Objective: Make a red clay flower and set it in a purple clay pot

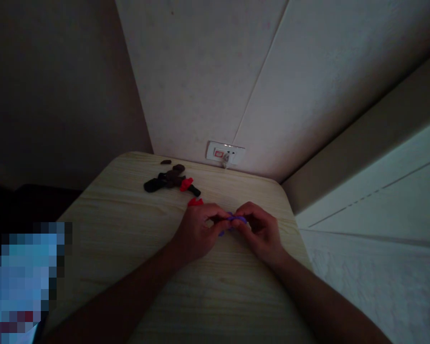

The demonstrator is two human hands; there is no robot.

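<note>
My left hand (pixel 198 230) and my right hand (pixel 260 228) meet above the middle of a light wooden table (pixel 129 229). Both pinch a small purple piece (pixel 232 220), limp like a balloon, stretched between their fingertips. A red piece (pixel 195 202) lies on the table just beyond my left hand. Farther back sits a small heap of dark pieces (pixel 166 180) with another red piece (pixel 186 184) among them. The light is dim, so what the pieces are is unclear.
A white wall socket (pixel 225 153) sits on the wall behind the table's far edge. The table's right edge (pixel 296 229) borders a pale surface. A blurred blue patch (pixel 21 282) fills the lower left.
</note>
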